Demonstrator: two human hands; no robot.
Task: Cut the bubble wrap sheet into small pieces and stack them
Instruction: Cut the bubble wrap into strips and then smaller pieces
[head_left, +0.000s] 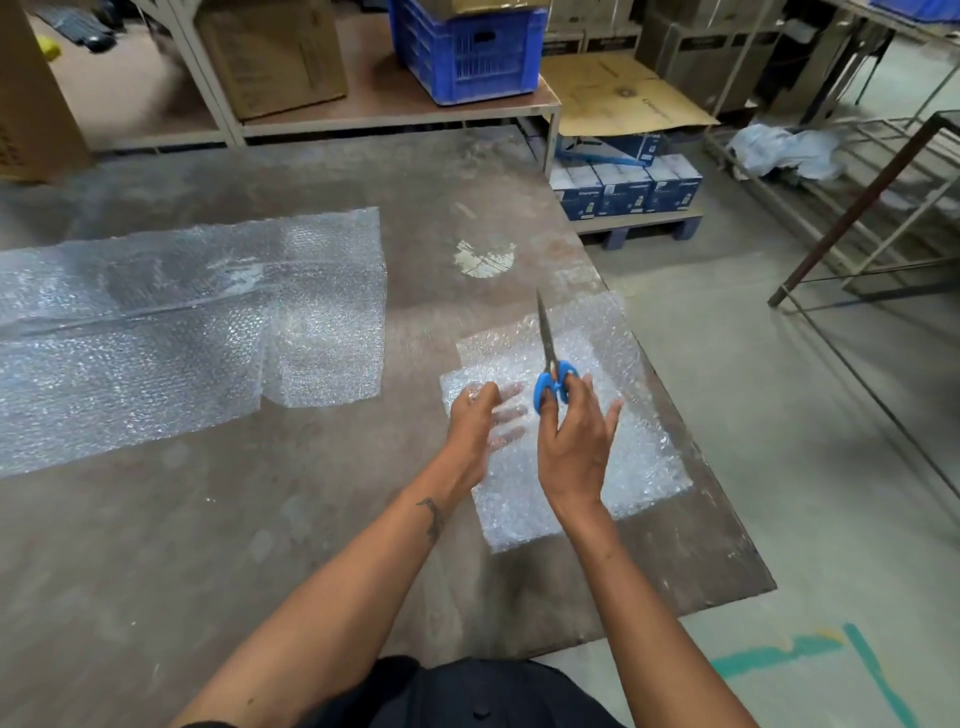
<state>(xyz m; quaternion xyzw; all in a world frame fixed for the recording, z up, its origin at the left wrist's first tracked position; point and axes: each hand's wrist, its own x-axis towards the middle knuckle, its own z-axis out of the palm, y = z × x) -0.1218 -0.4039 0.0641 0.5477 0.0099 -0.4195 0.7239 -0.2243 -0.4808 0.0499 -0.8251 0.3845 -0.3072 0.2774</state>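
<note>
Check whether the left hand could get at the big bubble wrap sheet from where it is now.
Probably yes. The left hand rests on the stack of cut pieces, and only bare table lies between it and the big bubble wrap sheet. The scissors are in the right hand.

premises: a warehouse or packing storeroom. evidence: metal racking (218, 104) holding cardboard cartons (275, 57) and a blue plastic crate (467, 57), boxed stock on a pallet (623, 192), bare concrete floor (727, 415).
</note>
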